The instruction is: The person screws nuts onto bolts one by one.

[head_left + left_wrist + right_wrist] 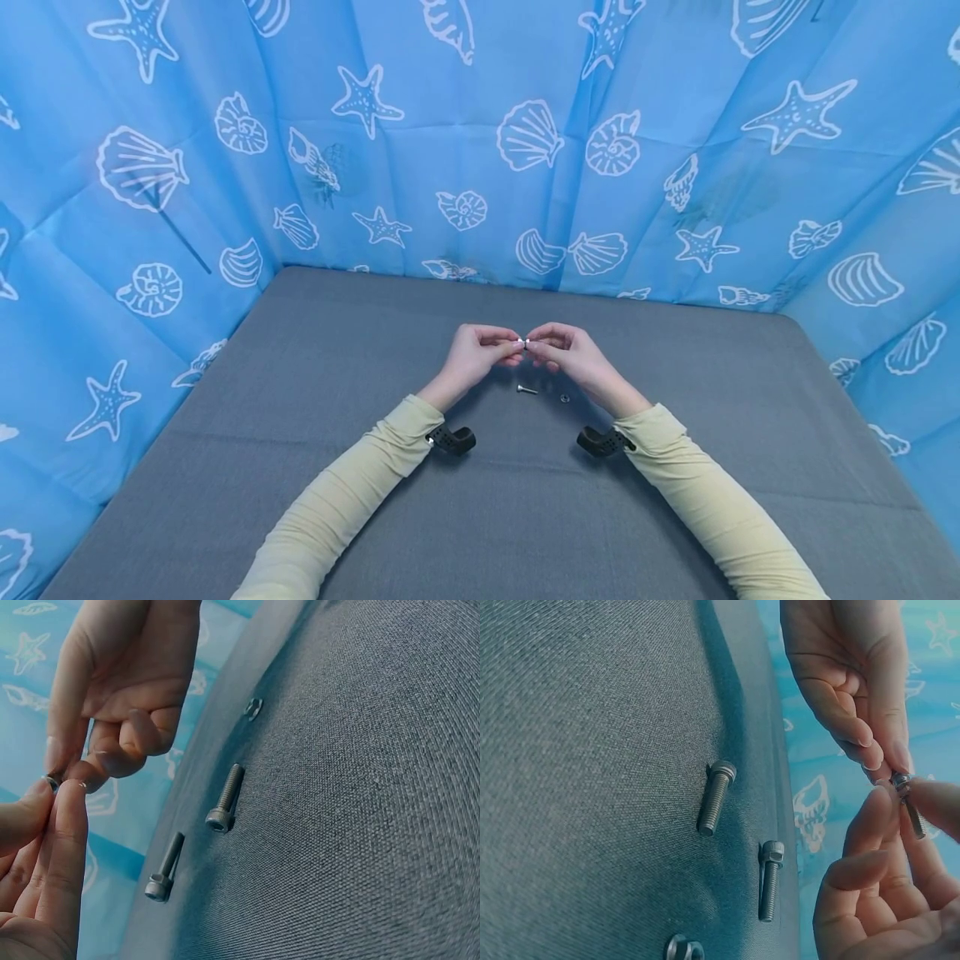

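Observation:
Over the grey table my two hands meet at the fingertips around one small socket-head bolt [916, 819]. My left hand [474, 354] pinches it at the head end. The thumb and index finger of my right hand [573, 354] pinch it just below the head, and the threaded end points toward the right palm. A shiny ring shows at the right fingertips, partly covered; I cannot tell whether it is a nut or a washer. Below the hands lies a loose socket-head bolt [226, 799]. Another bolt [166, 870] beside it carries a nut close under its head.
A loose nut [565, 398] lies on the table [360, 358] near the right wrist, seemingly with a washer against it. Black wrist straps [452, 440] hang at both cuffs. A blue curtain [450, 150] with shell and starfish prints surrounds the table's back and sides.

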`<state>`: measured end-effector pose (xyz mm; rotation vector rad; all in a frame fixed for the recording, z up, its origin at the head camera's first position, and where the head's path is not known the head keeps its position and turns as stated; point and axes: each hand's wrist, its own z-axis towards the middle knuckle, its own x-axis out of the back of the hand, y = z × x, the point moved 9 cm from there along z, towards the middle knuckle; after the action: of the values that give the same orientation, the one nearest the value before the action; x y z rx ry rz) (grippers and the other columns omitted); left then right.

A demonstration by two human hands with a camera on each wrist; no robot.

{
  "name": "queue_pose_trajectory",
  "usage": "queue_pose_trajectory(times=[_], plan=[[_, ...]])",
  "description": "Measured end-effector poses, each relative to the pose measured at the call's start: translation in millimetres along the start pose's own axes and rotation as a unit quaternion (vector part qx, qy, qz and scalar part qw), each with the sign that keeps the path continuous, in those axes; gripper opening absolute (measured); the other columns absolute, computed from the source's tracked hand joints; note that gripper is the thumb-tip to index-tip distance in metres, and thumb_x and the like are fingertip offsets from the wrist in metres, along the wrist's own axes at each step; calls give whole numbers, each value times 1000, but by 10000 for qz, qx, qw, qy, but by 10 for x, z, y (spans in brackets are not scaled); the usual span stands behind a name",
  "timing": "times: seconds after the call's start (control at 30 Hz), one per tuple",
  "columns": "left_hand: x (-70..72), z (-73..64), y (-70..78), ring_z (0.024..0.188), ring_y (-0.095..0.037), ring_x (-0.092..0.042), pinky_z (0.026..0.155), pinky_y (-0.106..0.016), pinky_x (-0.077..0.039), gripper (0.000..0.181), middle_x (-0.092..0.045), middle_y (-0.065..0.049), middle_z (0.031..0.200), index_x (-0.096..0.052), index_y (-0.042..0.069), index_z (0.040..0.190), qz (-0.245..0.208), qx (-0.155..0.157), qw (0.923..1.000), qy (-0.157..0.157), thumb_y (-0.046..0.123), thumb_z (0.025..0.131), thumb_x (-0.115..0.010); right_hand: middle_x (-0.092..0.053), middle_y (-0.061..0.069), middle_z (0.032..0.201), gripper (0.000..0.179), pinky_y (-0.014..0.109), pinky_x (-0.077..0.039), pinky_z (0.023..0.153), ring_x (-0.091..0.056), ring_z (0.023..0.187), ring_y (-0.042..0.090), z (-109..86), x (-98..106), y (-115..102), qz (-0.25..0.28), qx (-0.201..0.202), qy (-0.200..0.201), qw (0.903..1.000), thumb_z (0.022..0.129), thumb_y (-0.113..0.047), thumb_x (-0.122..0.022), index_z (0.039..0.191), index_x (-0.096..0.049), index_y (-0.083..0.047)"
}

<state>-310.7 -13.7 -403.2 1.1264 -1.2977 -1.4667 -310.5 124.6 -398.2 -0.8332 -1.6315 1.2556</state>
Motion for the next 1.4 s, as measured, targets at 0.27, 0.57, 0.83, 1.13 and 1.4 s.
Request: queue_pose_trajectory(times=[0.27, 0.57, 0.83, 1.13, 1.4], plan=[[-13, 0, 0, 73, -20, -71, 77, -45, -58, 22, -70, -21, 88, -65, -15, 104, -30, 30, 10000, -20, -1, 87, -69, -67, 20, 99, 35, 31, -51, 68, -63, 79, 16, 15, 17, 45, -46, -142, 31, 9999, 98, -29, -57, 111, -62, 3], [-23, -1, 6, 74, -20, -71, 78, -46, -57, 24, -70, -22, 89, -64, -16, 105, -40, 2, 10000, -56, -1, 87, -68, -68, 19, 96, 32, 33, -52, 68, -64, 78, 16, 21, 29, 36, 20, -43, 16, 10000, 98, -25, -57, 110, -62, 5], [-23, 5, 10, 73, -21, -71, 72, -37, -60, 16, -70, -20, 87, -68, -12, 99, -28, -65, 10000, -32, -1, 87, -68, -67, 20, 100, 29, 38, -53, 71, -64, 83, 21, 3, 31, -5, -85, 79, -19, 9999, 94, -19, -64, 113, -60, 3], [-19, 3, -1, 73, -21, -71, 73, -39, -59, 18, -70, -20, 87, -67, -12, 101, -24, -64, 10000, -29, -1, 87, -68, -68, 14, 98, 31, 34, -53, 70, -64, 84, 22, 16, 9, 29, 36, -26, -79, 10000, 97, -22, -60, 114, -60, 4], [-3, 4, -2, 73, -21, -71, 71, -34, -60, 20, -70, -19, 87, -66, -13, 103, -35, -18, 10000, 13, -1, 87, -69, -66, 21, 100, 30, 35, -53, 71, -63, 82, 18, -1, -1, 26, -74, -163, -67, 9998, 98, -23, -58, 110, -62, 4]])
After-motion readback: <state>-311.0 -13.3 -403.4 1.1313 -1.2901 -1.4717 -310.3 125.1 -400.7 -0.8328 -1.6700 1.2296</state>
